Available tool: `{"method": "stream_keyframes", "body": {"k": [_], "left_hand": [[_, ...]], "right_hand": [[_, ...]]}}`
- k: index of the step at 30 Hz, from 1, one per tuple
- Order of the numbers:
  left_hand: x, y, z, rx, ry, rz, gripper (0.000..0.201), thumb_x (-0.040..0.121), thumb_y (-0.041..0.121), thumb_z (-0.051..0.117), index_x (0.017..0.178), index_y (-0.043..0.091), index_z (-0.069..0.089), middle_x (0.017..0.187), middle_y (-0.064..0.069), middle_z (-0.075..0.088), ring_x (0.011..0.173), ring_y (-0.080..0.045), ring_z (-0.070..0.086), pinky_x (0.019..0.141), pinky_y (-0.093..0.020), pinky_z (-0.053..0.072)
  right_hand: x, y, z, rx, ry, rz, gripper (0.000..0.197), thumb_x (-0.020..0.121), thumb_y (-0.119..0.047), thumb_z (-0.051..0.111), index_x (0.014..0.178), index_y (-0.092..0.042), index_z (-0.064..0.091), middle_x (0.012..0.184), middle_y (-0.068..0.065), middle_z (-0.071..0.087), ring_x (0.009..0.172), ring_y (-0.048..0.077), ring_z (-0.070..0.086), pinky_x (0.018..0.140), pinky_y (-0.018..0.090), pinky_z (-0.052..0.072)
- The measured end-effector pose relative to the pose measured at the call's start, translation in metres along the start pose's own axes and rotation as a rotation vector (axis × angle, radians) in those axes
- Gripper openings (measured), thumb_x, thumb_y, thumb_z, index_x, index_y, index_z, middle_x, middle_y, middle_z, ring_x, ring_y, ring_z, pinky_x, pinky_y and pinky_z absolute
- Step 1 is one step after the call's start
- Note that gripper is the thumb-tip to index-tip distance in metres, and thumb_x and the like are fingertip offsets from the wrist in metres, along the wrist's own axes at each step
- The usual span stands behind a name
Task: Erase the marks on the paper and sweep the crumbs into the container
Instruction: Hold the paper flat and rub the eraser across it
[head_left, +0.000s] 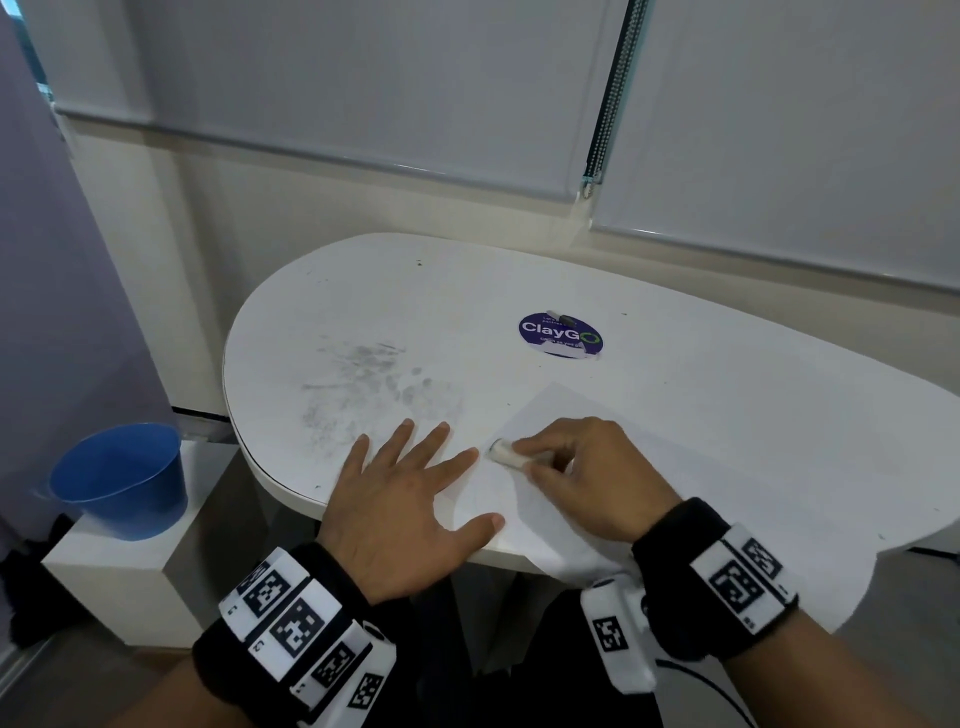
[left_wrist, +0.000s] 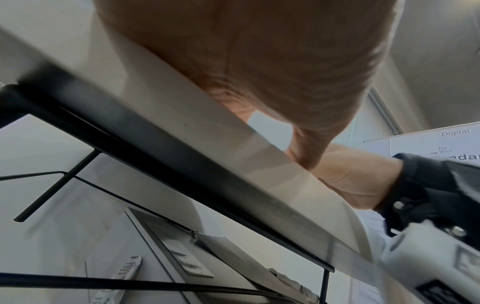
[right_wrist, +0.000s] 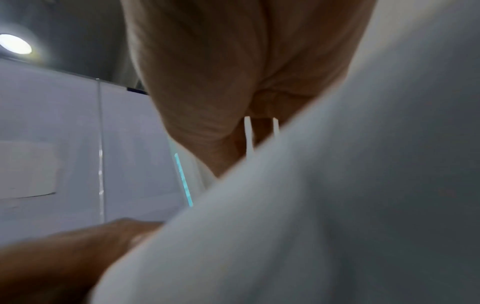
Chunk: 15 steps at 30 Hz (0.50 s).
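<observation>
Head view shows the erasing step in hand, as I read it. My right hand (head_left: 576, 475) pinches a white eraser (head_left: 506, 453) between fingertips and thumb, its end pressed on the sheet of paper (head_left: 701, 483) near that sheet's left edge. My left hand (head_left: 410, 499) lies flat with fingers spread, bearing on the white table (head_left: 467, 291) and the paper's left margin to steady it. No pencil marks are discernible on the paper at this resolution, so I cannot tell how much erasing remains. Grey smudges (head_left: 363, 384) lie on the table left of the sheet; whether loose crumbs are among them I cannot tell. The blue container (head_left: 124, 478) stands on a low white block, off the table's left end and below it, well apart from both hands. I judge the sweeping step not yet begun.
</observation>
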<state>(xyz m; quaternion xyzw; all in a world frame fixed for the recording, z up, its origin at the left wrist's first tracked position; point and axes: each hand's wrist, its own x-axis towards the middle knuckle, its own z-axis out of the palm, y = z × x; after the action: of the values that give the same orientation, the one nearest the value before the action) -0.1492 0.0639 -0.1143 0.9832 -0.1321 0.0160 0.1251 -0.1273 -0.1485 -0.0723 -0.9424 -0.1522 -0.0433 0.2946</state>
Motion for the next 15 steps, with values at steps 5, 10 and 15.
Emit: {"method": "stream_keyframes", "body": {"k": [5, 10, 15], "left_hand": [[0.000, -0.001, 0.000, -0.004, 0.009, 0.006, 0.090, 0.070, 0.093, 0.015, 0.150, 0.054, 0.022, 0.164, 0.019, 0.003, 0.152, -0.011, -0.008, 0.123, -0.047, -0.004], [0.000, -0.001, -0.001, -0.004, 0.000, 0.000, 0.094, 0.066, 0.094, 0.012, 0.150, 0.054, 0.020, 0.164, 0.020, 0.003, 0.152, -0.010, -0.008, 0.123, -0.047, -0.005], [0.001, 0.000, 0.000, -0.001, -0.001, -0.004, 0.092, 0.068, 0.096, 0.019, 0.150, 0.054, 0.021, 0.164, 0.020, 0.002, 0.152, -0.010, -0.008, 0.123, -0.047, -0.004]], "right_hand": [[-0.008, -0.008, -0.006, 0.110, -0.213, -0.072, 0.020, 0.085, -0.020, 0.070, 0.101, -0.029, 0.077, 0.093, -0.017, 0.069, 0.079, 0.001, 0.062, 0.071, 0.013, 0.047], [0.004, -0.011, -0.003, 0.018, -0.116, -0.059, 0.025, 0.085, -0.014, 0.065, 0.104, -0.026, 0.076, 0.100, -0.015, 0.068, 0.079, -0.003, 0.058, 0.075, 0.012, 0.043], [-0.003, -0.009, -0.012, 0.105, -0.283, -0.073, 0.023, 0.080, -0.017, 0.068, 0.096, -0.030, 0.078, 0.094, -0.015, 0.070, 0.085, 0.004, 0.065, 0.078, 0.021, 0.052]]}}
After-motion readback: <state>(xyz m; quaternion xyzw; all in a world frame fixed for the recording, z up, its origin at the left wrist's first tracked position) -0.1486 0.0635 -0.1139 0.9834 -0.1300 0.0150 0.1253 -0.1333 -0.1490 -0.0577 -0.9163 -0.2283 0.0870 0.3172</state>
